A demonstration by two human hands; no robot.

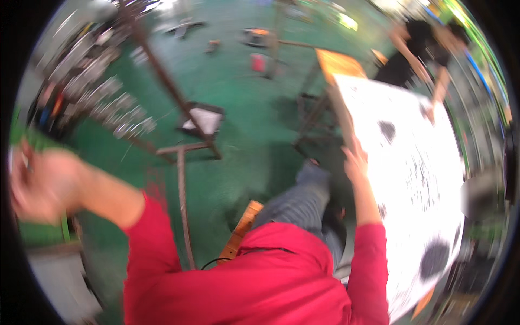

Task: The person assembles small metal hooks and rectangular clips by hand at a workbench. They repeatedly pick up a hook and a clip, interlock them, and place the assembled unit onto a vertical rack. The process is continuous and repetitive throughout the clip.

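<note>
Right half of the frame: one large white sheet point(411, 162), flat and smooth, speckled with black blots and fine dark flecks, lying over an orange-brown board point(338, 64) whose corner shows at upper centre. Behind everything, a green floor point(238, 103), matt and scuffed. Upper left: one rack of glinting metal parts point(97, 92), too blurred to count. Centre left: one rusty brown metal frame point(181, 162) of thin straight bars. Lower centre: red sleeves and grey ribbed trousers, with one orange wooden slat point(241, 230) beside the leg.

Right hand point(355, 160), centre right: arm stretched straight forward, fingers laid on the left edge of the white sheet, seemingly pinching or pressing it; exact closure lost in blur. Left hand point(38, 187), far left: arm flung out sideways, fingers curled, heavily smeared by motion; cannot tell whether anything is held. Upper right: one other person in black point(411, 54), one hand touching the sheet's far edge.
</note>
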